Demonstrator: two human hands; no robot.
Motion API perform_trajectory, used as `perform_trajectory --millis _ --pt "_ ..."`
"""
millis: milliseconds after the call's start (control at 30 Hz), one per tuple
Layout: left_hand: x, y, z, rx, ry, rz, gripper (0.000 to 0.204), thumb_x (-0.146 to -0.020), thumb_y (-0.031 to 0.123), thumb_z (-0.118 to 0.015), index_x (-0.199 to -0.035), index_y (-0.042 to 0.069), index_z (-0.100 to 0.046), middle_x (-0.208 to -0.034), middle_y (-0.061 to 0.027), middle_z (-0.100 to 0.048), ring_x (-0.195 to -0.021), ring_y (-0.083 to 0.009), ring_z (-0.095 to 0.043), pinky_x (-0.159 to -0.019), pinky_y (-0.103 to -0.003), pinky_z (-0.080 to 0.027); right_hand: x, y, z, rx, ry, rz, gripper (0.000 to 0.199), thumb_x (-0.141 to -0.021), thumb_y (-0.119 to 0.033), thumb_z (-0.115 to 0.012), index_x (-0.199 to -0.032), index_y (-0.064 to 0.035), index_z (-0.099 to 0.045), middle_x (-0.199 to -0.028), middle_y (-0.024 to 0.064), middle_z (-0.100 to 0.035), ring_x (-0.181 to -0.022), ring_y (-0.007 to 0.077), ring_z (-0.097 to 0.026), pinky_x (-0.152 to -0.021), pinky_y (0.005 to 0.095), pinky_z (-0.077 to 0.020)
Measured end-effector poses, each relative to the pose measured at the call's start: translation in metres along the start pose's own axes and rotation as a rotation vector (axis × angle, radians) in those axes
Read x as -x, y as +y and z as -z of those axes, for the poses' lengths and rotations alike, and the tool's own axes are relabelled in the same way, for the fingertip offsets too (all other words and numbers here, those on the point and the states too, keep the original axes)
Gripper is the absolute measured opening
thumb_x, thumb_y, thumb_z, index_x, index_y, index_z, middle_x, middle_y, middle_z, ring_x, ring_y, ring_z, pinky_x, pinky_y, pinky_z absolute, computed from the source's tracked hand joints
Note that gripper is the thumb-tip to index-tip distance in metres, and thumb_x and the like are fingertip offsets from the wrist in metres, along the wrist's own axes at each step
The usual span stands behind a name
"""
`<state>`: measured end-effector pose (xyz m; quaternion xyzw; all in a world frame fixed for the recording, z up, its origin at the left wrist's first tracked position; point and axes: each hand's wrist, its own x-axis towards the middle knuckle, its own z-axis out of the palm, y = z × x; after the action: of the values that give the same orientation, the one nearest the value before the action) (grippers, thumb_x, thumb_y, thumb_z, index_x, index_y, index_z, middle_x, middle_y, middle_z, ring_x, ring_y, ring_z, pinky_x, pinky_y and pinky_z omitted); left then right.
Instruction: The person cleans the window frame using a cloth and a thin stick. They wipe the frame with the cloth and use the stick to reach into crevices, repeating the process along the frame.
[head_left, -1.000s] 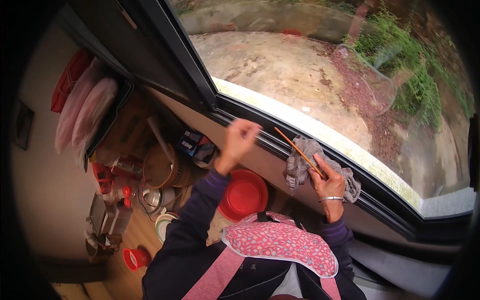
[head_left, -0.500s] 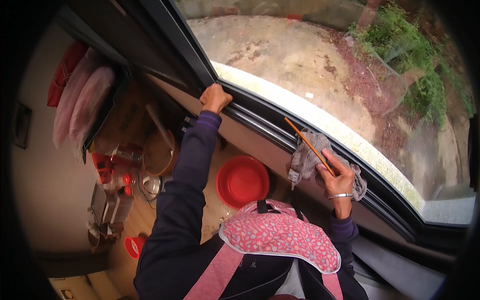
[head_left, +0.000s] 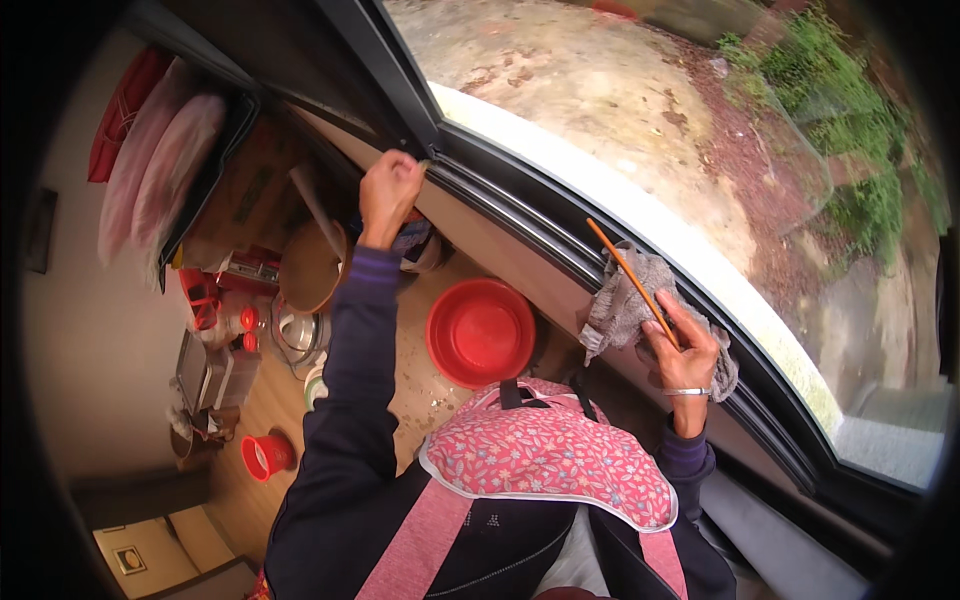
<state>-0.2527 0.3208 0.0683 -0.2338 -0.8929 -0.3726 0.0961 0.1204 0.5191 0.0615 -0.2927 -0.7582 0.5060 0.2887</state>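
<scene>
My right hand (head_left: 686, 348) pinches a thin orange-brown stick (head_left: 630, 275) between thumb and fingers. Under that hand a crumpled grey cloth (head_left: 622, 308) lies over the window's sliding track (head_left: 520, 222). My left hand (head_left: 390, 196) is closed in a pinch beside the corner of the dark window frame (head_left: 425, 115), slightly apart from it. A small pale bit shows at its fingertips, too blurred to name.
On the floor below stands a red basin (head_left: 481, 333). Further left are a smaller red bucket (head_left: 267, 457), a round brown lid-like board (head_left: 312, 268) and a metal pot (head_left: 300, 335). A pink floral carrier (head_left: 550, 450) covers my chest.
My left hand has come off the window frame and moved left, fingers now pinched. The right hand stays on the stick and cloth. The whole view has shifted slightly.
</scene>
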Motion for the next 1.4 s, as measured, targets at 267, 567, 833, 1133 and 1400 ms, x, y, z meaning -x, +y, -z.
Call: perform_trajectory --millis 267,567,833,1133,1400 --pt "0.174 -0.226 0.096 -0.577 -0.157 0.483 0.061 -0.073 0.035 -0.065 -0.113 -0.004 -0.042 -0.095 -0.0280 -0.060 -0.092 -0.0415 -0.058 -0.077 -0.045 -0.046 0.001 -0.002 0.004 -0.078 -0.020 -0.038 0.038 -0.072 0.005 -0.069 -0.109 -0.0019 -0.064 -0.108 0.0123 -0.065 -0.094 0.0130 -0.061 -0.081 0.0233 -0.0478" --pt "0.154 -0.083 -0.021 0.498 -0.447 0.184 0.031 -0.084 0.016 -0.063 -0.110 -0.001 -0.059 -0.097 -0.0126 -0.065 -0.089 -0.0167 -0.062 -0.079 -0.028 -0.048 0.000 0.017 0.005 -0.111 -0.012 -0.008 0.038 -0.072 -0.003 -0.071 -0.109 -0.0086 -0.066 -0.099 0.0070 -0.068 -0.066 0.0046 -0.050 -0.059 0.0186 -0.0419" --pt "0.189 0.142 -0.065 0.522 -0.706 -0.205 0.045 -0.076 0.017 -0.071 -0.111 -0.003 -0.052 -0.097 -0.0136 -0.064 -0.088 -0.0198 -0.062 -0.077 -0.031 -0.048 0.008 0.000 0.008 -0.096 0.022 0.060 0.045 -0.074 -0.008 -0.071 -0.118 -0.0085 -0.061 -0.064 -0.0076 -0.048 -0.054 0.0011 -0.032 -0.048 0.0174 -0.0290" --pt "0.151 0.177 -0.057 1.204 -0.746 0.029 0.041 -0.090 0.014 -0.052 -0.128 -0.001 -0.042 -0.113 -0.0081 -0.055 -0.101 -0.0137 -0.051 -0.092 -0.027 -0.039 0.083 0.019 0.053 0.392 0.745 -0.197 0.053 -0.069 -0.020 -0.078 -0.113 -0.0078 -0.051 -0.050 0.0019 -0.042 -0.043 0.0130 -0.037 -0.042 0.0262 -0.0354" --pt "0.096 0.157 -0.023 1.550 -0.699 0.050 0.040 -0.093 0.033 -0.042 -0.122 0.006 -0.049 -0.114 -0.0075 -0.057 -0.099 -0.0201 -0.057 -0.087 -0.035 -0.047 0.066 0.038 0.055 0.096 0.994 0.000 0.015 -0.080 -0.011 -0.064 -0.089 -0.0025 -0.056 -0.057 0.0063 -0.053 -0.050 0.0113 -0.050 -0.048 0.0294 -0.0418"
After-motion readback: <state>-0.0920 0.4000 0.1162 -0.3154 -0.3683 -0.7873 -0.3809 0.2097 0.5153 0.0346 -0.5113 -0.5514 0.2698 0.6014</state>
